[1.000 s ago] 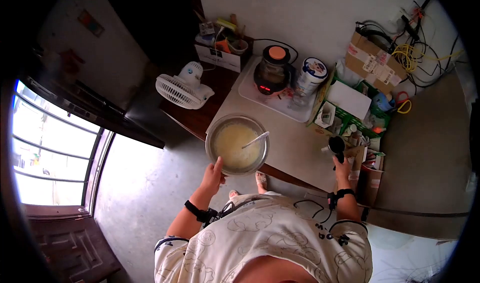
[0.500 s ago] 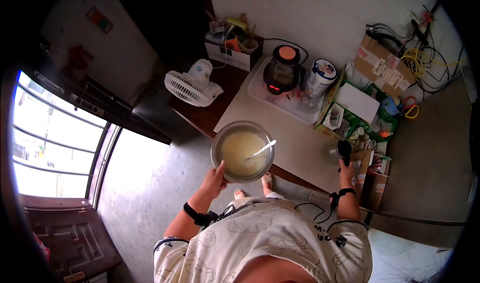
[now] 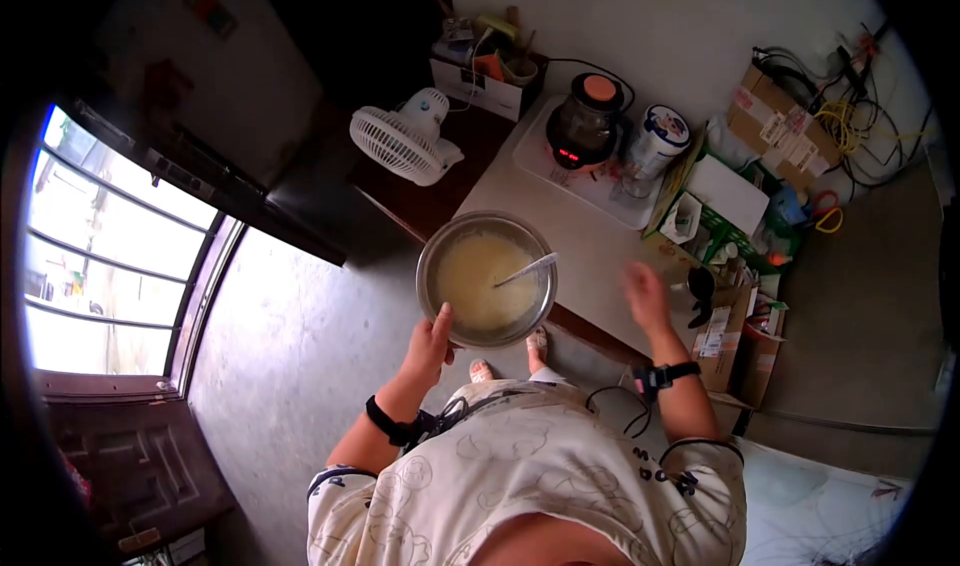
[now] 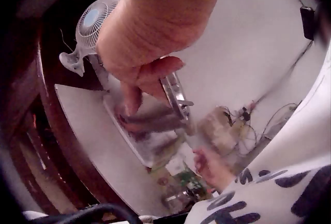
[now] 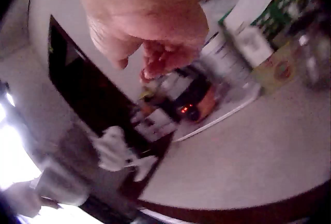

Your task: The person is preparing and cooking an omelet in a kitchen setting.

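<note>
My left hand [image 3: 430, 344] grips a steel mixing bowl [image 3: 428, 286] by its near rim, thumb over the edge. Pale yellow batter [image 3: 470, 281] fills its bottom, and a metal spoon [image 3: 528, 269] leans in it with the handle over the right rim. In the left wrist view the fingers of the left hand [image 4: 150, 43] hide much of the bowl. Blurred, my right hand [image 3: 645, 291] hovers over the table with nothing in it, fingers loosely bent in the right wrist view. Right beside it stands a clear jug with a black handle [image 3: 700, 284].
On the table, a tray [image 3: 535, 151] bears an electric glass kettle [image 3: 585, 121] and a white tin [image 3: 658, 138]. A green basket [image 3: 735, 234] and cardboard boxes [image 3: 725, 336] stand to the right. A white fan [image 3: 405, 141] is at the left.
My right hand has let go of the jug's black handle and moved left from it; the jug stays on the table. The left hand still holds the bowl.
</note>
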A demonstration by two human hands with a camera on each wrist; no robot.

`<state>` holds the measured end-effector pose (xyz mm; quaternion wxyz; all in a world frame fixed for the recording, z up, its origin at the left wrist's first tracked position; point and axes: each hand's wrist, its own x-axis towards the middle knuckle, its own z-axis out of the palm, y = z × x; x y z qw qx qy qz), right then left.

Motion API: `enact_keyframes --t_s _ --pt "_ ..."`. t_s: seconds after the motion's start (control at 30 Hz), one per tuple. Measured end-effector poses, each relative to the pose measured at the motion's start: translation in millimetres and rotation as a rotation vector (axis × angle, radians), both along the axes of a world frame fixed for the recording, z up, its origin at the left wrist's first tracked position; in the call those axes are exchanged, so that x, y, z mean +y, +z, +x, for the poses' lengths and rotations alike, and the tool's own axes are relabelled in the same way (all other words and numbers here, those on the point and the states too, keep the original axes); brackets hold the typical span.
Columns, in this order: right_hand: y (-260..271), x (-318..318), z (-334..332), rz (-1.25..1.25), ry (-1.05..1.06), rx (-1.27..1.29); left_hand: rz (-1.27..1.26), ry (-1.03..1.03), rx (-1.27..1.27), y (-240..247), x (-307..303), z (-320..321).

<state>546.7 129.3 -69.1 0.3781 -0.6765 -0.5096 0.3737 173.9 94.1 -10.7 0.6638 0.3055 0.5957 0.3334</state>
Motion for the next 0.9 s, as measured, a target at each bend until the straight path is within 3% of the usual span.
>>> enact_keyframes --t_s 0.03,0.13,0.2,0.33,0.43,0.57,0.63,0.73,0.8,0.87,0.9 --pt "29.5 4.0 -43.8 0.000 0.094 0.214 0.040 0.001 0.019 -2.4 -3.8 -3.3" --pt "48.1 23.5 -115.3 0.155 0.273 0.221 0.004 0.039 0.031 -7.6 -15.7 -16.4" --pt "57.4 31.7 -146.1 0.159 0.310 -0.164 -0.005 0.072 0.037 -10.4 -27.1 -25.4" --pt "89.2 15.4 -202.7 0.299 0.482 -0.082 -0.073 0.078 0.046 -12.5 -48.7 -46.9" --pt "111.4 -2.4 -242.2 0.171 0.908 -0.045 -0.125 0.159 0.026 -22.0 -65.4 -62.0" --pt "102.9 -4.1 -267.8 0.276 1.029 -0.028 -0.110 0.319 -0.009 -12.5 -87.1 -81.4" --pt "116.9 1.8 -269.0 0.513 1.026 -0.156 -0.194 0.327 0.015 -4.7 -96.5 -91.9" --pt "120.1 7.9 -271.6 0.541 1.120 -0.238 -0.128 0.467 -0.040 -8.2 -111.0 -97.1" --pt "107.9 11.1 -275.8 0.510 1.206 -0.214 -0.113 0.532 -0.043 -6.6 -118.1 -98.9" --pt "91.2 13.4 -284.0 0.219 1.232 -0.010 -0.096 0.602 -0.040 -0.5 -125.3 -101.1" --pt "84.6 13.6 -289.0 0.222 1.272 -0.008 -0.104 0.634 -0.041 1.8 -128.7 -100.8"
